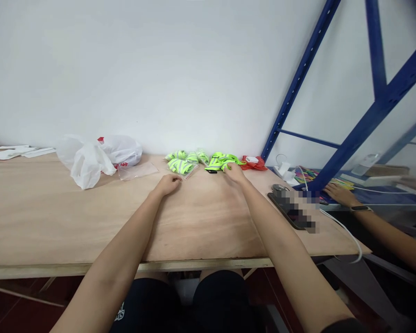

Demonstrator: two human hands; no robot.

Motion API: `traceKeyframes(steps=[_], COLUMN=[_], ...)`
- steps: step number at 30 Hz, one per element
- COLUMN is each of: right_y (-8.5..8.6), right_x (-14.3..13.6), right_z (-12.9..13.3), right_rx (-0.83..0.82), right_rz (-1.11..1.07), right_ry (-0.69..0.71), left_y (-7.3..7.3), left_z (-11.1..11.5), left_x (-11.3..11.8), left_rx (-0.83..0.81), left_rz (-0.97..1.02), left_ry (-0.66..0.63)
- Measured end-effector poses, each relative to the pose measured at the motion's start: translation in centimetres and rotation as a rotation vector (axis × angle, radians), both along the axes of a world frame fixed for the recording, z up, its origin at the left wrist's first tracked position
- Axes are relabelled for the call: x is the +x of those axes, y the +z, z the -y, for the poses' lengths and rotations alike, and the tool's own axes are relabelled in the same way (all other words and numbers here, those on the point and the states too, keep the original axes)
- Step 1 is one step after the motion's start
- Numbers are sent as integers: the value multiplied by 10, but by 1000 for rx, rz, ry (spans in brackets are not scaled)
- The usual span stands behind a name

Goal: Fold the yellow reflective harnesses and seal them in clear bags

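Left hand (169, 184) is kinda curled on the counter (208, 231), can't tell if it's gripping anything. Right hand (234, 174) pinches the neon reflective strap (219, 160), probably to control that loose bundle. Bagged neon straps (180, 166) sit alongside, presumably within easy reach.

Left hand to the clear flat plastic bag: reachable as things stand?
Probably yes: the left hand rests just right of the clear flat plastic bag, nothing visible between them.
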State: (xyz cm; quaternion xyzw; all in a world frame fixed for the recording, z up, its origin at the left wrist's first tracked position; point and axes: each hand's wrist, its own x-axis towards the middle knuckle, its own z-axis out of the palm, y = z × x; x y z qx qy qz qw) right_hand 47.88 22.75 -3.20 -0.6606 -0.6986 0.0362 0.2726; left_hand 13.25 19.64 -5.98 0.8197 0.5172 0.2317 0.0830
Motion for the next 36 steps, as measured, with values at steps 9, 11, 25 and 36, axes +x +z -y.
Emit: traceKeyframes(steps=[9, 11, 25, 36], right_y=[-13, -8, 184, 289], right_x=[-20, -24, -35, -67], right_z=[16, 15, 37, 151], right_rx=[-70, -37, 486, 741], right_rz=[-339, -443, -1005, -725], right_ry=[-55, -105, 449, 791], left_y=[16, 20, 40, 54], left_z=[15, 16, 33, 63], left_x=[-7, -7, 28, 95], left_rx=[89, 104, 144, 28], left_rz=[-217, -249, -144, 209], left_ry=[63, 87, 1, -253])
